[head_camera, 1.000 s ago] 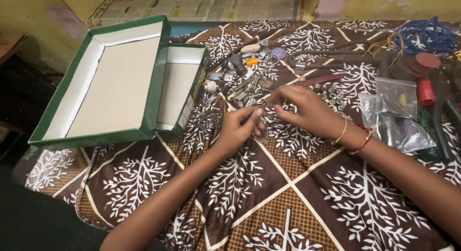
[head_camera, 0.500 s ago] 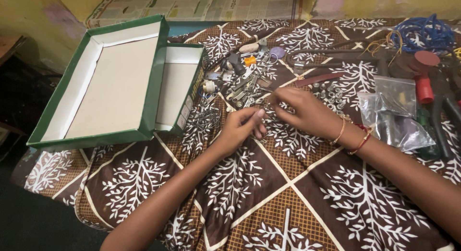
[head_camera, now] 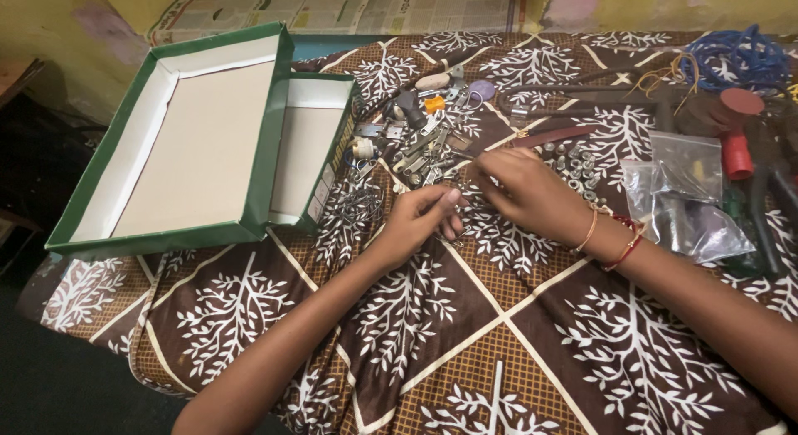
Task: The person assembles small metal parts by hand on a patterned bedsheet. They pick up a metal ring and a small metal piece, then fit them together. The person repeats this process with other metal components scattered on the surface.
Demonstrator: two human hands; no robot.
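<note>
A brown cloth with white tree prints point(head_camera: 499, 335) covers the whole table. On its far left corner sits a large green box lid point(head_camera: 195, 140), open side up, with a smaller green box point(head_camera: 312, 148) tucked against its right wall. Toward the right edge lie clear plastic bags point(head_camera: 686, 198), a red cylinder point(head_camera: 736, 152) and, in the far right corner, a coil of blue cord point(head_camera: 736, 56). At the far middle spreads a pile of small metal hardware point(head_camera: 424, 148), hinges and latches among it.

The right hand point(head_camera: 532, 194) rests just beside that pile, fingers curled and pinching down at its near rim; what they grip is too small to tell, perhaps a pin. The left hand point(head_camera: 416, 223) lies close by, near the table's centre, fingers closed around small metal clips point(head_camera: 453, 234) that touch the cloth beneath it.
</note>
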